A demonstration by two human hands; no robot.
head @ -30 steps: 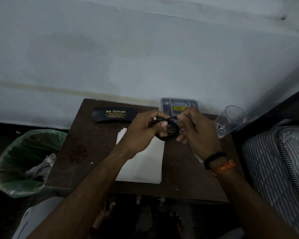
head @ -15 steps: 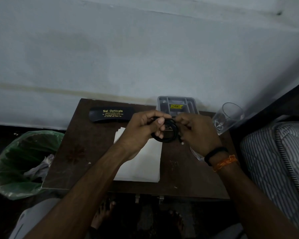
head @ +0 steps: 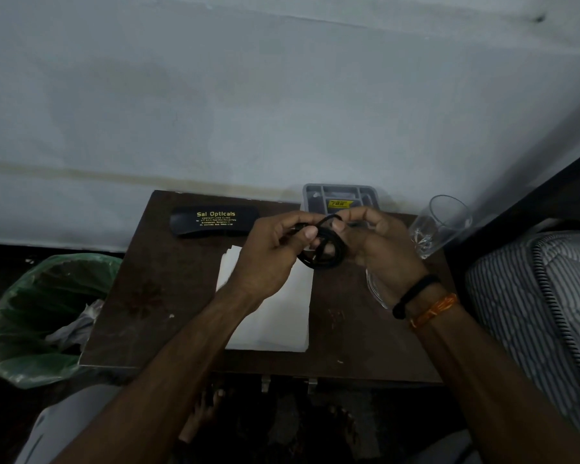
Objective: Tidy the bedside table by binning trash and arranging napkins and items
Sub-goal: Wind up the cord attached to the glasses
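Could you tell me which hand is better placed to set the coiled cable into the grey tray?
Probably the right hand: it pinches the cable nearest the tray.

arms: bare, sleeveless | right wrist: black band (head: 414, 295), orange thread (head: 433, 309) | legs: possibly grey trousers (head: 61, 426)

Dim room, pale wall (head: 282, 95), striped mattress (head: 533, 296).

Both hands (head: 272, 256) (head: 379, 249) gripping coiled black cable (head: 325, 252) over bedside table (head: 154, 296), napkins (head: 275, 323) beneath
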